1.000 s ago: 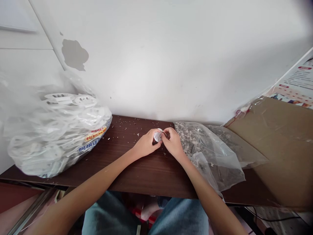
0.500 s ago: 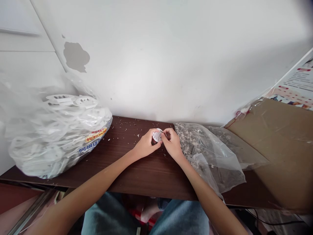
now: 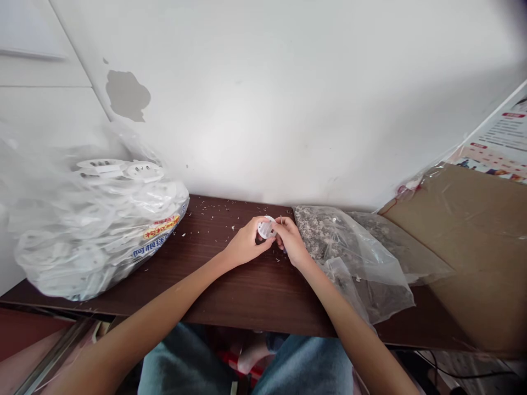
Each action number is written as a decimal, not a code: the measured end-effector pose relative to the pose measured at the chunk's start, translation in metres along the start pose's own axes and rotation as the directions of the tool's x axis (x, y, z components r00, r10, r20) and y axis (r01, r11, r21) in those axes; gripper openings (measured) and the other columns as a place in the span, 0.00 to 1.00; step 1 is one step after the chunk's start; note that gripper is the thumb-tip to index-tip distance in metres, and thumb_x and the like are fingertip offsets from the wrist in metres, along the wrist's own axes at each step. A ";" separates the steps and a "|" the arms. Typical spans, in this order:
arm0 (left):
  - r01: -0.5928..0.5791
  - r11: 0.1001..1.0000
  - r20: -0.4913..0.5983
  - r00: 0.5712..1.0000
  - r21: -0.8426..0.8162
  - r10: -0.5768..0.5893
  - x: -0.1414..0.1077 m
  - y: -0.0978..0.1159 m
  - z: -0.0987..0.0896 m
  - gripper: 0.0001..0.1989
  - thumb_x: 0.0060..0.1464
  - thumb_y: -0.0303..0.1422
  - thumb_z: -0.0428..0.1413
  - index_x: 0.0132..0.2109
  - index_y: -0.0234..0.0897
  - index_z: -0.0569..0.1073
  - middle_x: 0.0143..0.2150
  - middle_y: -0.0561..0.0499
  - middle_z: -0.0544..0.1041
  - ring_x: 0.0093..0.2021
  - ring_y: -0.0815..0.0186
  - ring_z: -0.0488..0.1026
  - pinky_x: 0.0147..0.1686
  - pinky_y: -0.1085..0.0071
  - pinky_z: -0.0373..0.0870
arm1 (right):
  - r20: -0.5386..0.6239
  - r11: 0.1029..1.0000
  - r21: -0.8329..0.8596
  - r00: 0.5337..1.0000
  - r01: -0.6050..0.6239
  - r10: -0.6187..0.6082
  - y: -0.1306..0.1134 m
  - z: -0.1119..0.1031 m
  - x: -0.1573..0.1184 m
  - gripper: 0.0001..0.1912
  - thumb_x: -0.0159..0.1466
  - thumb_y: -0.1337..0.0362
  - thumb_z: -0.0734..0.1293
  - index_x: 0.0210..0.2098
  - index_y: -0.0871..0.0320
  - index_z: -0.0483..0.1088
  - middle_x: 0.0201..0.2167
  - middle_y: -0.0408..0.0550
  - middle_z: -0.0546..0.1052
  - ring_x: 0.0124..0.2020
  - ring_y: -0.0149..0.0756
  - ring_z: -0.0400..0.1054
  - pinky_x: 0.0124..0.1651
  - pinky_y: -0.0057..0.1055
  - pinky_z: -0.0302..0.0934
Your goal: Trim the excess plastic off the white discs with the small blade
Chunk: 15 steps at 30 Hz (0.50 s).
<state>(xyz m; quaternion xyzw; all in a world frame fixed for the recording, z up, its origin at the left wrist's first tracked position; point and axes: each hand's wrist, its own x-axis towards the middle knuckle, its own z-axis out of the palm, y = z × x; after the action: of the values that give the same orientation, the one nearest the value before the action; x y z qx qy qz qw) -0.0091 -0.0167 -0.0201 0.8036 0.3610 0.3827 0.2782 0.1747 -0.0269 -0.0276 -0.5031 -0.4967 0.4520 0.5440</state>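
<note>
Above the middle of the table, my left hand [image 3: 246,241] grips a round white plastic part [image 3: 267,229] by its left edge. Its inside has a recess and faces up toward me. Close against the right side of this part is my right hand [image 3: 290,238], fingers bent and pressed together. A thin object [image 3: 282,220] shows at the top of these fingers, and a small bluish end peeks out below them. The fingers hide most of it, so its kind cannot be made out.
On the left stands a clear bag [image 3: 102,236] full of white plastic parts. Clear bags of small greyish pieces [image 3: 317,236] lie to the right, beside a cardboard box [image 3: 477,247]. White scraps [image 3: 233,227] are scattered over the dark brown table [image 3: 247,296], which meets a white wall.
My right hand has turned slightly and its fingers have shifted at the white part's right edge. The thin object now points more upright. My left hand stays almost in place.
</note>
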 end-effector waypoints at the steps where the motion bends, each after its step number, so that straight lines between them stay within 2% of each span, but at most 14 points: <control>1: -0.002 1.000 -0.001 1.000 0.004 0.002 0.000 0.000 0.000 0.25 0.64 0.43 0.61 0.64 0.44 0.66 0.60 0.44 0.76 0.51 0.57 0.79 0.46 0.61 0.77 | 0.021 0.997 0.058 0.999 -0.043 0.041 -0.001 0.000 0.000 0.19 0.63 0.44 0.70 0.41 0.52 0.67 0.21 0.36 0.65 0.20 0.31 0.56 0.20 0.28 0.48; 4: -0.007 1.000 0.002 1.000 0.002 0.007 0.000 -0.002 0.001 0.25 0.64 0.42 0.61 0.64 0.44 0.66 0.61 0.44 0.76 0.53 0.56 0.79 0.47 0.61 0.77 | 0.021 0.983 0.163 0.997 -0.081 0.078 -0.003 0.001 -0.002 0.19 0.62 0.44 0.71 0.40 0.52 0.69 0.18 0.35 0.62 0.18 0.29 0.54 0.19 0.26 0.45; 10: -0.046 0.998 0.049 0.998 -0.039 0.047 -0.001 -0.005 0.000 0.27 0.65 0.42 0.61 0.65 0.46 0.63 0.59 0.44 0.75 0.49 0.58 0.78 0.47 0.60 0.76 | 0.006 0.982 0.168 0.996 -0.084 0.084 -0.003 0.004 -0.003 0.14 0.57 0.55 0.72 0.40 0.53 0.71 0.22 0.37 0.69 0.19 0.27 0.55 0.19 0.25 0.47; 13: -0.093 0.966 0.101 0.988 -0.240 0.120 -0.001 -0.007 -0.001 0.34 0.67 0.46 0.60 0.71 0.45 0.54 0.59 0.41 0.73 0.45 0.61 0.77 0.46 0.61 0.76 | 0.023 0.952 0.274 0.991 -0.133 0.131 -0.004 0.006 -0.004 0.13 0.55 0.58 0.72 0.39 0.53 0.70 0.22 0.36 0.67 0.19 0.27 0.55 0.19 0.25 0.46; 15: -0.089 0.922 0.089 0.987 -0.377 0.131 0.000 -0.007 0.000 0.33 0.71 0.50 0.53 0.72 0.43 0.51 0.57 0.40 0.73 0.43 0.63 0.76 0.46 0.61 0.76 | 0.063 0.911 0.376 0.985 -0.170 0.158 -0.008 0.006 -0.005 0.15 0.54 0.59 0.73 0.40 0.52 0.69 0.22 0.35 0.67 0.19 0.27 0.54 0.19 0.25 0.45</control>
<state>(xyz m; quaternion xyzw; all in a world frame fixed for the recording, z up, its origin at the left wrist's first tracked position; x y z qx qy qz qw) -0.0118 -0.0127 -0.0251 0.7757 0.2200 0.4132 0.4231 0.1682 -0.0316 -0.0199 -0.4210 -0.3643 0.5915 0.5832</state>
